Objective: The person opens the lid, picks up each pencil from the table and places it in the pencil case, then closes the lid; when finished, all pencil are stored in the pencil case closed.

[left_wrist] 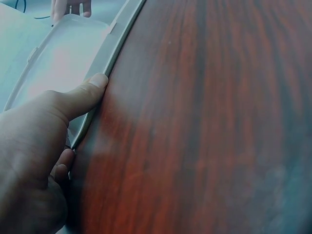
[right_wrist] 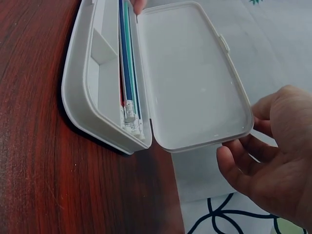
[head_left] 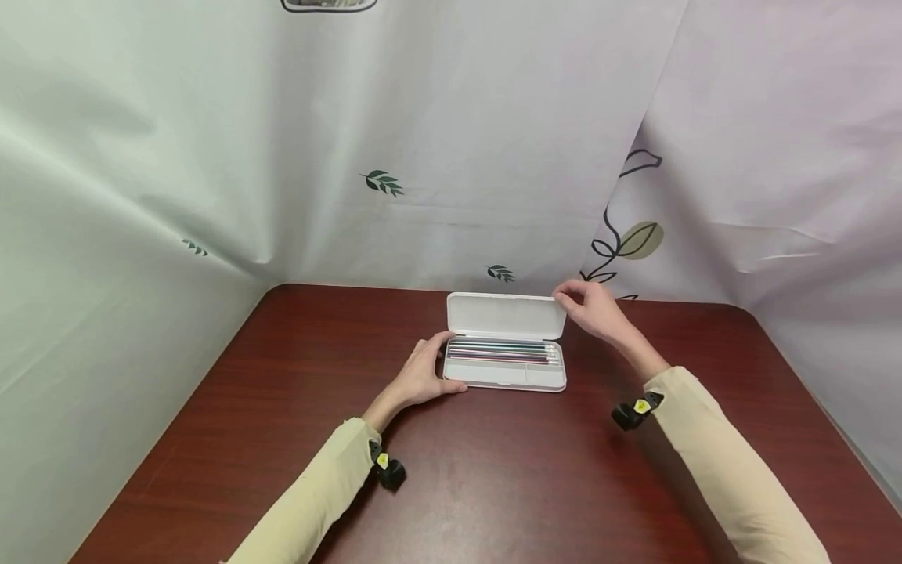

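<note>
A white pencil case (head_left: 486,376) lies open near the table's far edge, its lid (head_left: 503,316) tilted up at the back. Several pencils (head_left: 496,349) lie side by side in the rear compartment; their eraser ends (right_wrist: 129,111) show in the right wrist view. The left hand (head_left: 419,374) grips the case's left end, with its thumb (left_wrist: 87,95) along the front edge and other fingers around the end. At the lid's right upper corner, the right hand (head_left: 595,308) holds the lid, fingertips partly behind it.
The case's front part has a divider (right_wrist: 105,46). A dark red wooden table (head_left: 493,470) runs under both arms. Close behind and at the sides hangs white cloth (head_left: 451,196) with leaf prints. Each wrist carries a small black camera (head_left: 390,472).
</note>
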{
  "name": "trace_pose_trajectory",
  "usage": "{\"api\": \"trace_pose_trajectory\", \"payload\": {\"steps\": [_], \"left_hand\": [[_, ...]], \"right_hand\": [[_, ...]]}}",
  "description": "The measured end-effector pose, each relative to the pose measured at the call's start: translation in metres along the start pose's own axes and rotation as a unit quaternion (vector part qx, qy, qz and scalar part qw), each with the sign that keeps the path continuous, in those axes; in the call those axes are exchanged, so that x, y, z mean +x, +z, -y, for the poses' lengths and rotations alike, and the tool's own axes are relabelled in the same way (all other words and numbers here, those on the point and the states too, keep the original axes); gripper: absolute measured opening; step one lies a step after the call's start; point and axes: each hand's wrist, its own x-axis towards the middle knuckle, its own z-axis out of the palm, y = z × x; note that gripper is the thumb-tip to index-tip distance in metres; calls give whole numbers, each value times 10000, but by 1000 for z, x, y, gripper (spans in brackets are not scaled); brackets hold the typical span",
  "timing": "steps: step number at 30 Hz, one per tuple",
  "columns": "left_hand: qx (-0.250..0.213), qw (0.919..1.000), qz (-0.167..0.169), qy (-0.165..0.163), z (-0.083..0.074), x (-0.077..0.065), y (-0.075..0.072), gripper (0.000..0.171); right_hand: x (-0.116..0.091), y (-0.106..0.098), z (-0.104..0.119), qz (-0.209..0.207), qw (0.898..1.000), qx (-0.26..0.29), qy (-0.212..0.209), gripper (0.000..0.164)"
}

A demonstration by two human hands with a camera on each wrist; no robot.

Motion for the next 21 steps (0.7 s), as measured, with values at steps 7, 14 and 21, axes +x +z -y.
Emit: {"api": "trace_pose_trajectory", "payload": {"steps": [7, 14, 21], "left_hand": [[-62, 9999, -96, 48, 1, 0, 0, 92], [-62, 9999, -94, -3, 3, 1, 0, 92], [-160, 9998, -138, -26, 3, 1, 0, 92]], "right_hand": [[-4, -2, 1, 343, 9993, 155, -73, 14], [-10, -4, 2, 551, 9981, 235, -169, 10], [-19, -3, 2, 549, 9965, 227, -586, 7]]}}
